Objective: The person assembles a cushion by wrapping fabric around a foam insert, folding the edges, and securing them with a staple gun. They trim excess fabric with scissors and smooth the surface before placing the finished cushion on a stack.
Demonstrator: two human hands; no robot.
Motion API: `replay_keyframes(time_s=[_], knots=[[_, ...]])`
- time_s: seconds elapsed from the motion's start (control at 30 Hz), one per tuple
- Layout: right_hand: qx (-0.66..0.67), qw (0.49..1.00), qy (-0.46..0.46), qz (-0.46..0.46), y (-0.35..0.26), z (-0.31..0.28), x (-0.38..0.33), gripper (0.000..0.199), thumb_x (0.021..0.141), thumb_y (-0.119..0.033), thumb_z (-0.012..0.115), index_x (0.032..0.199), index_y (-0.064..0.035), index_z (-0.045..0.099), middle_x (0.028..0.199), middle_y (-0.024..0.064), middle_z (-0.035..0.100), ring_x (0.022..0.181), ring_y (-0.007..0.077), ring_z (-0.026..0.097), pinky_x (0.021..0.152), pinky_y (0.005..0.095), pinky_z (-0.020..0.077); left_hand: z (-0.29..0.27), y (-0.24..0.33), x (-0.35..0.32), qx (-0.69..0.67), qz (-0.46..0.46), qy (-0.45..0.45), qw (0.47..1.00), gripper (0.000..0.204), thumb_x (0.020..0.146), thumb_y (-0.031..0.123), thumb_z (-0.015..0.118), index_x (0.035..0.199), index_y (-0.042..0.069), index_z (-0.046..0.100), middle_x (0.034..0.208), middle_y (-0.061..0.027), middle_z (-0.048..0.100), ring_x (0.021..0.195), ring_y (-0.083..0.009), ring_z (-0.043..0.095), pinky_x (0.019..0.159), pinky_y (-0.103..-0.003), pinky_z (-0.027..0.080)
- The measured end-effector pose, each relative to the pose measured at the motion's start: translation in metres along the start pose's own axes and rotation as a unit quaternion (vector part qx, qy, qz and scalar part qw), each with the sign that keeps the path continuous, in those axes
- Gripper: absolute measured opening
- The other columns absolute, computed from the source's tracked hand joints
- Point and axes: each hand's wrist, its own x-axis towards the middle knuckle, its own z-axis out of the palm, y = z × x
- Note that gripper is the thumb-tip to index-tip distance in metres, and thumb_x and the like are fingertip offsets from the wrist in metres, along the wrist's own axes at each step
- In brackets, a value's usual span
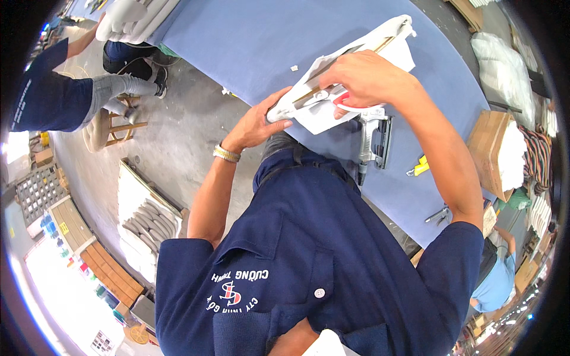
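A long frame piece wrapped in white fabric (pixel 380 31) slants over the table's near edge, its brown inner edge showing and loose cloth hanging from it. My left hand (pixel 259 121) grips its near left end, thumb on top and fingers beneath. Over the middle, my right hand (pixel 365 77) is closed on what look like red-handled scissors (pixel 341 101), with the fingers bent down toward the fabric; the blades are mostly hidden. Just below that hand, a silver and black staple gun (pixel 373 139) lies on the blue table.
The blue table (pixel 237 41) stretches ahead and to the right, bearing a yellow cutter (pixel 420 167) and pliers (pixel 437 215). At its right side stands a cardboard box (pixel 490 151). Another person (pixel 53 89) is at the far left, near grey padded pieces (pixel 127 21). A wooden stool stands below them.
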Motion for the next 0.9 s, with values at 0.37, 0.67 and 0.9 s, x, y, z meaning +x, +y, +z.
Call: replay_keyframes(time_s=[0.37, 0.67, 0.9], knots=[[0.179, 0.885, 0.383, 0.195, 0.052, 0.079, -0.107, 0.059, 0.073, -0.029, 0.094, 0.123, -0.0054, 0.072, 0.096, 0.0080, 0.073, 0.085, 0.0157, 0.066, 0.081, 0.0322, 0.0540, 0.009, 0.000, -0.001, 0.055, -0.007, 0.084, 0.995, 0.070, 0.095, 0.019, 0.073, 0.157, 0.011, 0.043, 0.152, -0.0170, 0.056, 0.137, -0.0354, 0.056, 0.112, -0.043, 0.046], [0.226, 0.728, 0.445, 0.469, 0.076, 0.311, -0.202, 0.054, 0.087, -0.016, 0.082, 0.135, -0.0022, 0.063, 0.111, 0.0171, 0.075, 0.101, 0.0278, 0.072, 0.088, 0.0383, 0.0554, 0.022, -0.005, -0.010, 0.092, 0.039, 0.161, 0.982, 0.067, 0.090, 0.008, 0.075, 0.153, 0.009, 0.050, 0.154, -0.0142, 0.054, 0.139, -0.0322, 0.055, 0.112, -0.041, 0.048], [0.138, 0.763, 0.263, 0.574, 0.077, 0.257, -0.187, 0.045, 0.094, -0.027, 0.073, 0.131, -0.0027, 0.066, 0.114, 0.0195, 0.076, 0.109, 0.0337, 0.073, 0.090, 0.0407, 0.0557, 0.016, 0.002, -0.007, 0.104, 0.029, 0.142, 0.984, 0.070, 0.090, 0.011, 0.076, 0.154, 0.013, 0.047, 0.155, -0.0119, 0.052, 0.137, -0.0335, 0.056, 0.108, -0.042, 0.053]])
